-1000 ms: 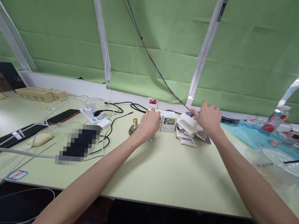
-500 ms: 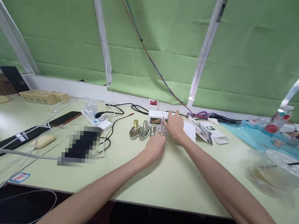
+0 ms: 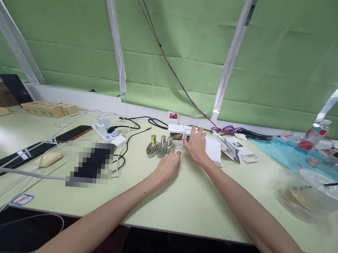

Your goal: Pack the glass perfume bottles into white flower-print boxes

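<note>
Three small glass perfume bottles stand side by side: a gold-capped bottle (image 3: 152, 146) on the left, a silver-capped bottle (image 3: 162, 144) in the middle and another silver-capped bottle (image 3: 169, 141) on the right. My left hand (image 3: 168, 168) is closed at the right-hand bottle, its fingers covering the lower part. My right hand (image 3: 196, 145) grips a small white box (image 3: 187, 132) from above, thumb on its front, partly hiding its picture. Touching that box on the left is an upright white box (image 3: 176, 137) with a picture. A blank white box or flap (image 3: 213, 150) lies right of my right hand.
Opened white cartons (image 3: 240, 149) lie farther right. A small box with a red picture (image 3: 173, 117) stands behind. Cables and a power strip (image 3: 106, 133) spread over the left side. A clear lidded container (image 3: 306, 196), a blue plastic sheet (image 3: 284, 153) and a bottle (image 3: 316, 134) occupy the right.
My left hand has moved slightly left with the right-hand bottle, which now stands close against the middle one. My right hand has shifted a little left at the box, showing more of the blank white piece.
</note>
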The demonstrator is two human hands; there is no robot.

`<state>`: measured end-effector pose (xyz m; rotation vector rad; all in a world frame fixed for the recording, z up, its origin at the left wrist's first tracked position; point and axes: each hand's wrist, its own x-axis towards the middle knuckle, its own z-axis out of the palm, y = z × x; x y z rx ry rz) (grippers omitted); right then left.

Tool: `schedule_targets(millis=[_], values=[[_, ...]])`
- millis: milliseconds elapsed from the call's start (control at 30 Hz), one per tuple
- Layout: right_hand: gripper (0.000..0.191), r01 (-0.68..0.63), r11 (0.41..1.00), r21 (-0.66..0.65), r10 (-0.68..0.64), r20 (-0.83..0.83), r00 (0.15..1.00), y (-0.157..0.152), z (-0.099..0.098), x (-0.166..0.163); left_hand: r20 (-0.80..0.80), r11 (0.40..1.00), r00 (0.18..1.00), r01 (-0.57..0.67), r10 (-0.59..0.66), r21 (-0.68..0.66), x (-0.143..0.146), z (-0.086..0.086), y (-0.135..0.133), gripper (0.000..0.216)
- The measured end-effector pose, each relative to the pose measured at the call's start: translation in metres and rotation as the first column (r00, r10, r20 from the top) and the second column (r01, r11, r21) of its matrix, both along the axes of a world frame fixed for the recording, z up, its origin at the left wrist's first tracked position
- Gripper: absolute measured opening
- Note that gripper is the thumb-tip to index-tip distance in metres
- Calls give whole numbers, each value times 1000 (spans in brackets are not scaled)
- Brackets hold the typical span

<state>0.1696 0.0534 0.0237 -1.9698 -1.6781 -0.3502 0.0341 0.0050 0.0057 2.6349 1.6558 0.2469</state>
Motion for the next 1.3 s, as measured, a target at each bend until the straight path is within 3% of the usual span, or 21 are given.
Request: schedule_targets(millis=[333, 733, 833, 933, 1000, 1133, 1300], values=[[53, -54, 998, 21, 56, -105, 993, -14, 1, 5, 71, 999, 997, -20, 22, -30, -4, -5, 5, 33], [70, -344, 935, 82, 353, -197, 915, -44, 1, 14, 151, 1000, 988, -15, 17, -13, -17, -3, 15, 46], [76, -417, 908, 48, 415, -244, 876, -60, 5, 12, 263, 999, 964, -13, 22, -36, -21, 9, 16, 43], [88, -484, 875, -16, 458, -297, 838, -75, 14, 11, 468, 998, 884, -9, -19, 57, -21, 29, 9, 32], [92, -530, 848, -31, 494, -319, 809, -82, 20, 11, 534, 998, 844, 24, -50, 55, -18, 44, 3, 38], [95, -610, 792, 3, 569, -366, 737, -84, 19, 9, 363, 995, 931, 70, -39, -74, -7, 64, -6, 38], [112, -573, 811, 114, 544, -505, 670, -82, -11, 5, 310, 997, 950, -1, 26, -80, -1, 70, -3, 35]])
